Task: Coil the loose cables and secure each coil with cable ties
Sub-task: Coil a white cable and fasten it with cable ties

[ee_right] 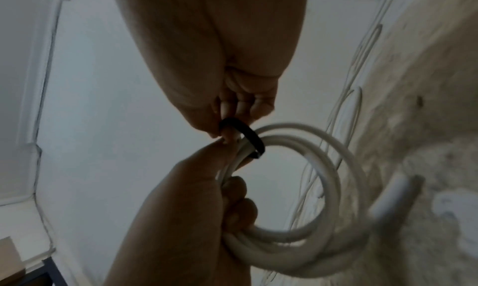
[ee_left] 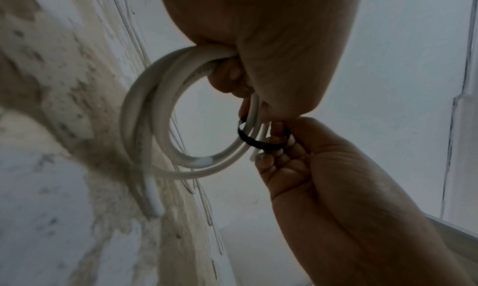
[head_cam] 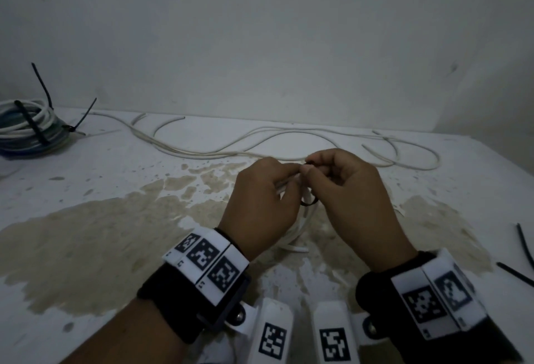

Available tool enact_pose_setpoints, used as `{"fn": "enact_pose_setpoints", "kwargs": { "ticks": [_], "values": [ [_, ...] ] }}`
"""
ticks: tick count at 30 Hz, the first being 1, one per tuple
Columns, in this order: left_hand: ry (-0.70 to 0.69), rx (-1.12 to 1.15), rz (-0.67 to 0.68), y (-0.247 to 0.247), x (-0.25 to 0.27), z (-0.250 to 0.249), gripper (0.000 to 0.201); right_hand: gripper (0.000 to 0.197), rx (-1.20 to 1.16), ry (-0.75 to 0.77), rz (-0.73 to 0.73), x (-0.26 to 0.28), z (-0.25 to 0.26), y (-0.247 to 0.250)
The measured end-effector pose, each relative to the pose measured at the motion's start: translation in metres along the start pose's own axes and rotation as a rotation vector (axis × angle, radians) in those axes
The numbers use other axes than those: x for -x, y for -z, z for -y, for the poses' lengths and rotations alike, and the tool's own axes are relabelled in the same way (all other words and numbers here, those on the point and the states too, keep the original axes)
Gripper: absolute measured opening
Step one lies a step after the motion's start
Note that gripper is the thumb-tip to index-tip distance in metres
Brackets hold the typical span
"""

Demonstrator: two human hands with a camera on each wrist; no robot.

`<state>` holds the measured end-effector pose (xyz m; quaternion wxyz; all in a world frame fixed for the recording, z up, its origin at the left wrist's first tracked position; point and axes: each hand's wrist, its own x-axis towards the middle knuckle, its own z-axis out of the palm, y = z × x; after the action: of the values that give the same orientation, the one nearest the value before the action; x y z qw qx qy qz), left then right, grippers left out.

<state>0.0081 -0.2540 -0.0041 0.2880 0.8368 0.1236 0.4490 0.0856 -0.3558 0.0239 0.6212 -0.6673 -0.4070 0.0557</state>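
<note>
A small coil of white cable [ee_left: 145,126] hangs above the stained table, gripped at its rim by the curled fingers of my left hand [head_cam: 289,174]. A black cable tie [ee_left: 258,144] loops loosely round the coil's strands just below that grip. My right hand [head_cam: 313,165] pinches the tie at its top, fingertip to fingertip with the left. In the right wrist view the cable tie [ee_right: 248,135] sits between the right hand [ee_right: 227,114] and the left hand [ee_right: 196,188], with the coil [ee_right: 333,180] beside them. In the head view the hands hide most of the coil [head_cam: 291,238].
Loose white cables [head_cam: 260,138] snake across the back of the table [head_cam: 86,219]. A finished cable bundle [head_cam: 26,126] with black ties sits at the far left by the wall. Spare black cable ties [head_cam: 524,248] lie at the right edge.
</note>
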Motion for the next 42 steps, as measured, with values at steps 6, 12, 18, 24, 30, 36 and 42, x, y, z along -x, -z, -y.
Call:
{"fn": "enact_pose_setpoints", "kwargs": {
  "ticks": [6, 12, 18, 24, 30, 36, 42],
  "values": [
    [0.066, 0.081, 0.041, 0.003, -0.001, -0.003, 0.02, 0.01, -0.088, 0.077, -0.109, 0.005, 0.006, -0.004],
    [-0.087, -0.053, -0.007, 0.003, -0.001, -0.003, 0.018, 0.01, 0.1, 0.078, -0.035, -0.001, -0.002, 0.002],
    [0.039, 0.134, 0.042, 0.003, -0.001, -0.001, 0.026, 0.014, 0.173, 0.238, -0.156, 0.0, -0.001, 0.003],
    [-0.051, 0.044, 0.019, 0.003, 0.001, 0.002, 0.02, 0.024, 0.24, 0.164, -0.009, -0.004, -0.008, 0.002],
    [0.377, 0.389, 0.191, 0.002, -0.002, -0.006, 0.024, 0.015, 0.224, 0.218, -0.055, -0.006, -0.009, 0.01],
    [0.351, 0.442, 0.225, 0.008, 0.0, -0.017, 0.008, 0.029, 0.191, 0.249, -0.054, -0.005, -0.007, 0.012],
    [0.383, 0.449, 0.189, 0.006, -0.002, -0.008, 0.011, 0.007, 0.346, 0.449, -0.085, -0.007, -0.005, 0.014]
  ]
}}
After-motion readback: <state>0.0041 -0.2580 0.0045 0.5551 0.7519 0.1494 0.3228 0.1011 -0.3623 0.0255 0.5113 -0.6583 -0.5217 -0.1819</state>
